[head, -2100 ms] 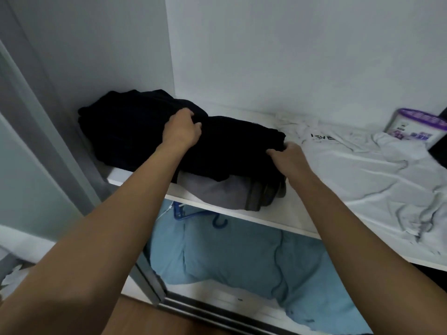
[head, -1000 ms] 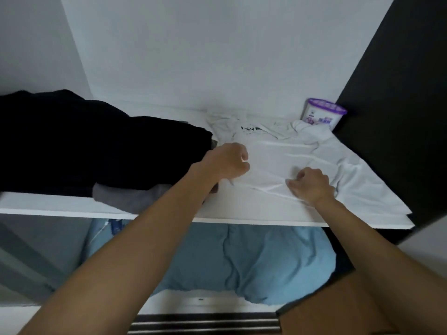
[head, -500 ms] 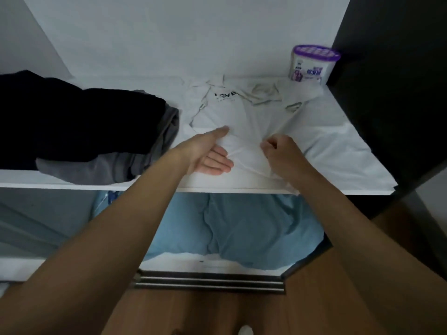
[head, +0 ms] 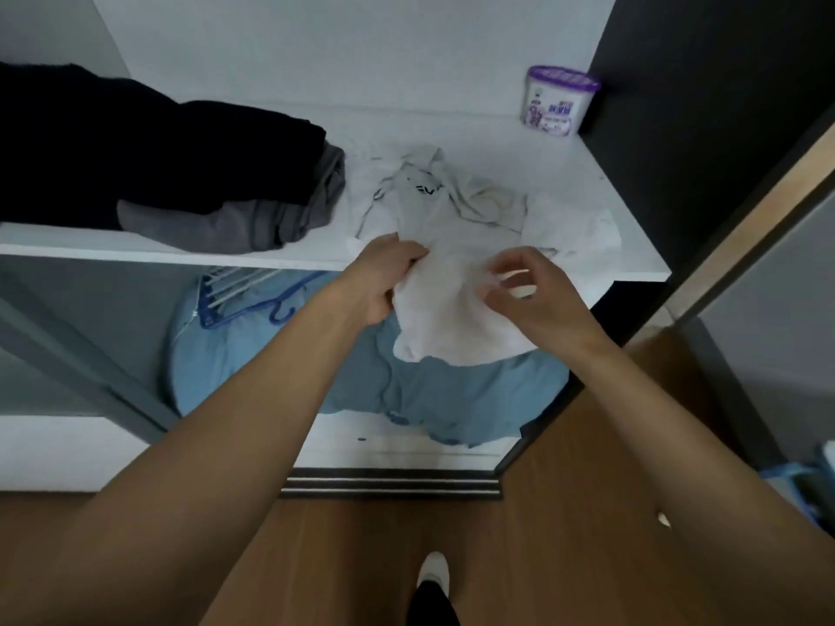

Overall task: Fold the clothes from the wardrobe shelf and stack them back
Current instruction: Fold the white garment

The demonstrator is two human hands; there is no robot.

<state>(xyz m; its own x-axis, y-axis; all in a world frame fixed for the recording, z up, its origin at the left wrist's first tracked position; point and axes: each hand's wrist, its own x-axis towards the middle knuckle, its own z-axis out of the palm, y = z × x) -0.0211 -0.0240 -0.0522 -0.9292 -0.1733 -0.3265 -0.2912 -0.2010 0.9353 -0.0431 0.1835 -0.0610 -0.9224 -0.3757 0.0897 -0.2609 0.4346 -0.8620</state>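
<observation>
On the shelf (head: 623, 228), dark pile (head: 149, 155) sits left, while left hand (head: 384, 282) grips the white shirt (head: 452, 282) and right hand (head: 537, 295) fingers pinch it, now dragged half off the front edge from lying flat, so folding likely starts next.

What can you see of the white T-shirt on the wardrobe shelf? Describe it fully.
The white T-shirt is thin, soft-looking cloth, crumpled and unfolded, with short black lettering near the collar. Its upper part lies on the white shelf, right of the dark clothes pile; its lower part hangs over the shelf's front edge. The left hand grips the hanging cloth, and the right hand pinches it from the other side.
</observation>
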